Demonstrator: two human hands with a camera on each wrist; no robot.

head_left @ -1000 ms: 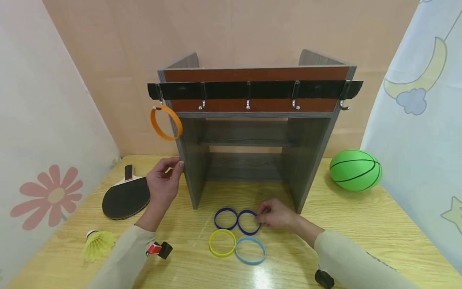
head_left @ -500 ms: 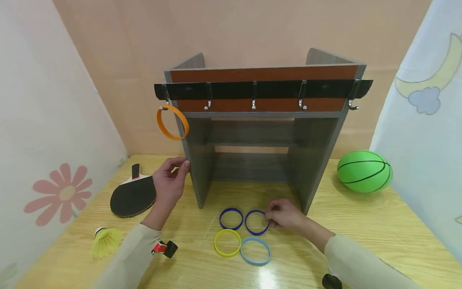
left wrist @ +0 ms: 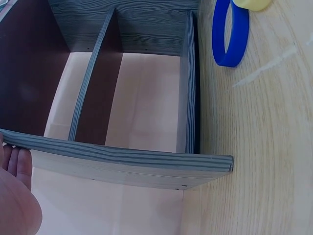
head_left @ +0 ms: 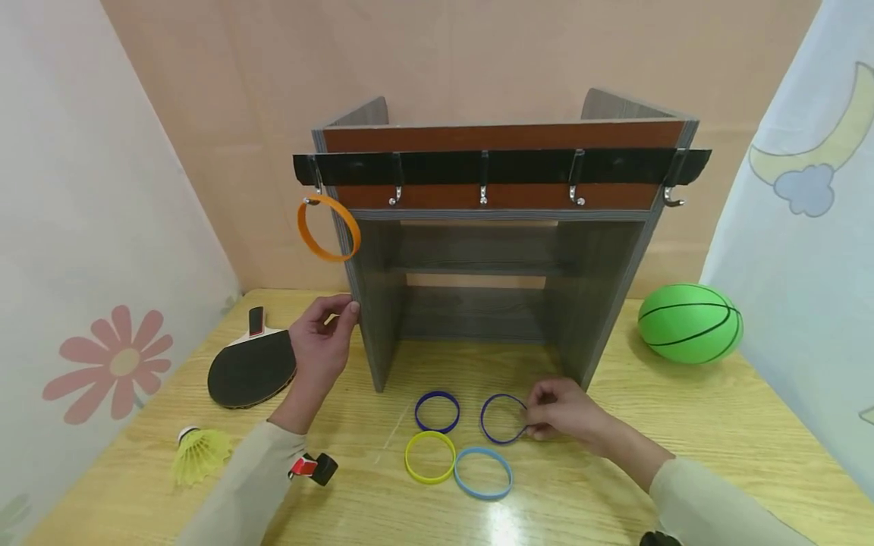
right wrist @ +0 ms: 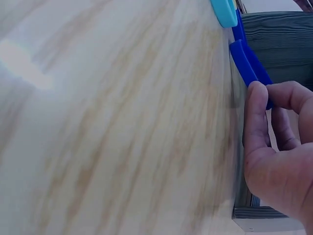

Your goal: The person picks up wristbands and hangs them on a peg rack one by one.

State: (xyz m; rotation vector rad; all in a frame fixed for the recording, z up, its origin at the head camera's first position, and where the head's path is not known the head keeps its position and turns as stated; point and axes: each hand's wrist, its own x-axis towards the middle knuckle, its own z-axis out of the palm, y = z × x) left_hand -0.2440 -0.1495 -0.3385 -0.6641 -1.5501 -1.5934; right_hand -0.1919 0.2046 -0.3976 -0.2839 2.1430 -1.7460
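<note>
A: What is dominating the scene?

B: A wooden table [head_left: 369, 493] is supporting a grey rack [head_left: 478, 250], with a green ball [head_left: 690, 324] resting to the right.

A: And the person's hands?

B: The left hand [head_left: 321, 337] is touching the outer left edge of the rack, its fingers bending; whether it is truly gripping, I cannot tell. The right hand [head_left: 563, 409] is pinching a dark blue band [right wrist: 244, 61] between thumb and finger, low in front of the rack's right side panel.

A: The other bands?

B: An orange band [head_left: 354, 235] is hanging from the leftmost hook [head_left: 318, 180]. A second dark blue band [left wrist: 238, 39], a yellow band [head_left: 430, 480] and a light blue band [right wrist: 225, 12] are lying on the table.

A: Which step are we seeing?

B: A pickup, by my reading; whether the pinched band is fully clearing the wood, I cannot tell.

A: What is the next move calling for?

B: Probably a firm pinch and a clean upward lift, avoiding the light blue band lying near.
</note>
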